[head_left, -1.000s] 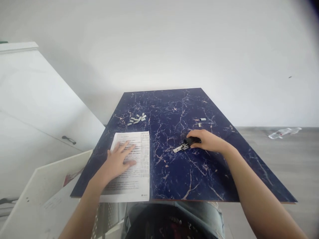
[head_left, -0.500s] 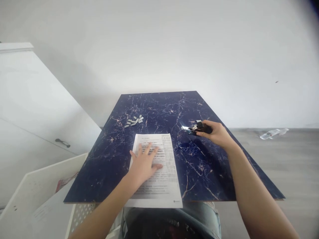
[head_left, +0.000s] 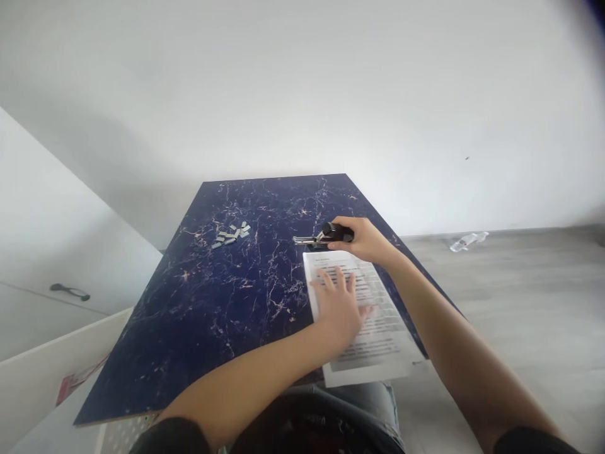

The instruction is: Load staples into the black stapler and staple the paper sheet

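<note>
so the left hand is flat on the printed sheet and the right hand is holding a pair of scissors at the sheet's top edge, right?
Not quite. In the head view the right hand holds a stapler, not scissors, at the top edge of the printed sheet. The left hand does lie flat on the sheet.

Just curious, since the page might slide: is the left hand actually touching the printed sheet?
Touching. The head view shows the left hand lying flat, palm and fingers down, on the printed sheet, with no gap.

Black stapler gripped above printed paper sheets' top edge, sheets flat, overhanging table edge
</note>
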`<state>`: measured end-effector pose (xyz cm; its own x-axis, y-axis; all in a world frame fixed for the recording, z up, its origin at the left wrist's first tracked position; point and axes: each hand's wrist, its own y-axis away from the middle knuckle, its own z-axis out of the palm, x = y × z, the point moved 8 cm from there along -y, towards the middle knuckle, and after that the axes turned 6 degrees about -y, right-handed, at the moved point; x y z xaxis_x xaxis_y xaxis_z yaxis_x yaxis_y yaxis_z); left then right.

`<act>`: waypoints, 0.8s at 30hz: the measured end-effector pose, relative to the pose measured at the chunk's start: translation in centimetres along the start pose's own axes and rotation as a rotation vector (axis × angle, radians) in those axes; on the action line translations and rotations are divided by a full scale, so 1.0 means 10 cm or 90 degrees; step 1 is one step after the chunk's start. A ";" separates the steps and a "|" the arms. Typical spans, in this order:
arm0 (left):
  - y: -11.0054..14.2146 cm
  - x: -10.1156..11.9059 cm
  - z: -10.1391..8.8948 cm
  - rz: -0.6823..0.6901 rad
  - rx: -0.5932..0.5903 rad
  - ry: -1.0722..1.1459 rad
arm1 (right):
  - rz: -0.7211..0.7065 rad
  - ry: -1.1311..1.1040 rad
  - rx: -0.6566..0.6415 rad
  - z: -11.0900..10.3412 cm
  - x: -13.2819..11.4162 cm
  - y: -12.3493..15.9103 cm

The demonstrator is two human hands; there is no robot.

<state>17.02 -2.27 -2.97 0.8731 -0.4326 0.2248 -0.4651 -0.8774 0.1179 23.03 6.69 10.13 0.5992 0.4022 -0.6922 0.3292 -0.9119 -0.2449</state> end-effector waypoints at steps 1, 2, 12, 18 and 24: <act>-0.04 0.10 0.02 0.004 0.009 0.002 | -0.002 -0.005 -0.013 0.08 -0.03 -0.04; -0.08 0.21 0.03 0.009 0.020 0.000 | -0.002 -0.008 -0.028 0.16 -0.04 -0.08; 0.16 0.53 -0.12 0.145 0.049 -0.068 | -0.038 0.010 -0.094 0.83 0.07 -0.32; 0.75 0.00 -0.80 0.323 0.119 -0.071 | -0.006 0.029 -0.079 0.99 0.20 -0.19; 0.38 -1.48 -1.47 -0.007 0.242 0.060 | -0.003 0.061 0.001 1.08 0.19 -0.21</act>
<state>0.19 3.90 8.36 0.8526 -0.4168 0.3152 -0.3524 -0.9040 -0.2422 15.63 8.49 2.03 0.6647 0.4119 -0.6233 0.3306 -0.9103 -0.2491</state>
